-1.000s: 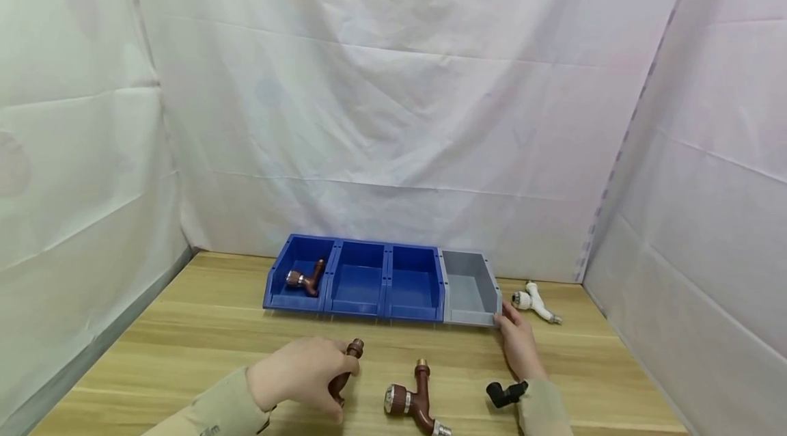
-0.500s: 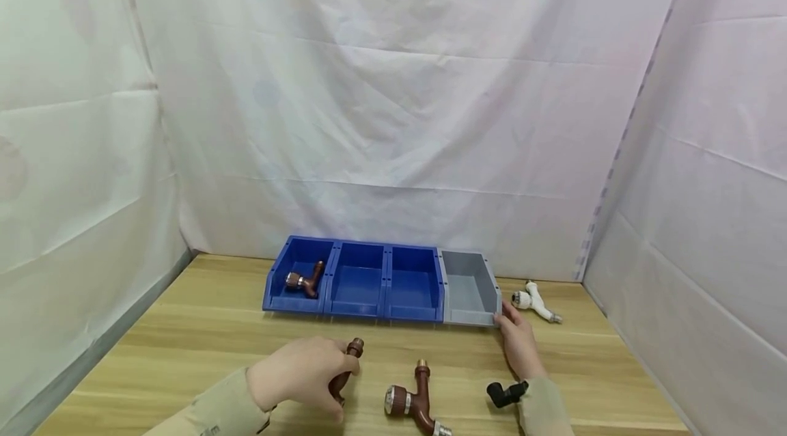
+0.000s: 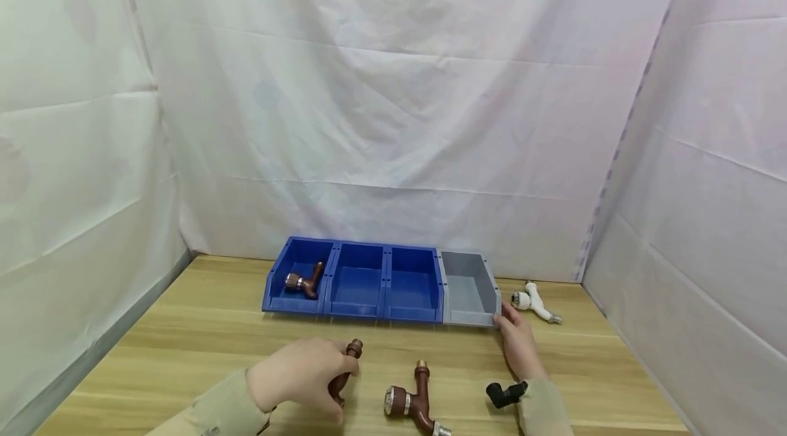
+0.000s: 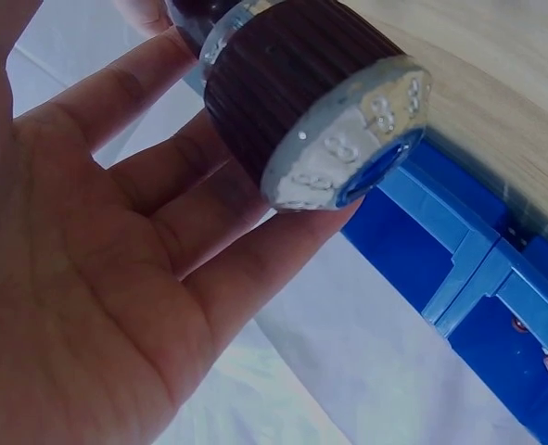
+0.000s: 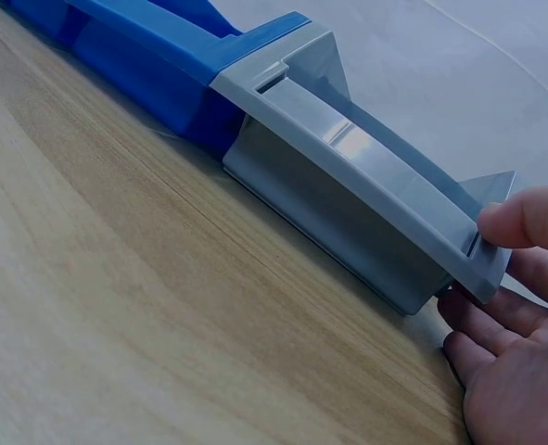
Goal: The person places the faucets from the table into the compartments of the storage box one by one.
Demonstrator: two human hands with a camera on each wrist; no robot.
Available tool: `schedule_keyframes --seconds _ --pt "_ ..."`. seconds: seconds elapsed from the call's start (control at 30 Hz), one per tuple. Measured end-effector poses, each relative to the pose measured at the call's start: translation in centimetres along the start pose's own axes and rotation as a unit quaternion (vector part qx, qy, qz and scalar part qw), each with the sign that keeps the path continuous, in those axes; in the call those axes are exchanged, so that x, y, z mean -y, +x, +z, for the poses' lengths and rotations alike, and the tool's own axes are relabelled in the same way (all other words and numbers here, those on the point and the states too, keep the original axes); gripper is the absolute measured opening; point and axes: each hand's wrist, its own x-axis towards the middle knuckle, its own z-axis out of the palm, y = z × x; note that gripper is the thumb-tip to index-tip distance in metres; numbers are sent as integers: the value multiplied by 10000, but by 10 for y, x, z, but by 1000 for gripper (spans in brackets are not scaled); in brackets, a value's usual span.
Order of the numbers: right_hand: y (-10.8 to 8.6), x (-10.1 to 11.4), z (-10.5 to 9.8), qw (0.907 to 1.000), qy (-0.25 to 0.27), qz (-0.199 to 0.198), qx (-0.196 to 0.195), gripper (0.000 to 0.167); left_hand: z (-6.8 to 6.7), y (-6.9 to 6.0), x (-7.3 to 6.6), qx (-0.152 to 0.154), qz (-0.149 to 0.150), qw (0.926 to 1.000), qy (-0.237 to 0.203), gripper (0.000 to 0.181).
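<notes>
My left hand (image 3: pixel 301 373) grips a brown tap (image 3: pixel 354 348) low over the table, left of centre. In the left wrist view the tap's ribbed knob (image 4: pixel 301 97), with a silver end cap, lies against the fingers; most of its body is hidden in the head view. At the right end of the bin row, my right hand (image 3: pixel 519 346) holds the front right corner of a grey bin (image 3: pixel 470 318). Seen from the right wrist, the thumb (image 5: pixel 515 221) is on the bin's rim and the other fingers are beneath. Between the hands lies another brown tap (image 3: pixel 422 400).
Several blue bins (image 3: pixel 355 308) join the grey one on its left; the leftmost contains a brown tap (image 3: pixel 311 283). A white tap (image 3: pixel 536 302) lies right of the grey bin. Near the right sleeve is a black elbow-shaped piece (image 3: pixel 505 394). White cloth (image 3: pixel 381 115) encloses the wooden table (image 3: pixel 203 327).
</notes>
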Motion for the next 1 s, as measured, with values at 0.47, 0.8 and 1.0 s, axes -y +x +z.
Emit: schedule_keyframes --seconds 0.47,0.8,1.0 --pt "-2 2 0 10000 -14 11 0 58 -1 5 4 70 30 9998 -159 41" --pt "-3 1 0 9999 94 -4 102 59 -4 9 4 -42 8 10000 35 41" --pt "-5 2 0 9999 -57 -39 76 59 -8 11 1 -29 5 10000 72 39"
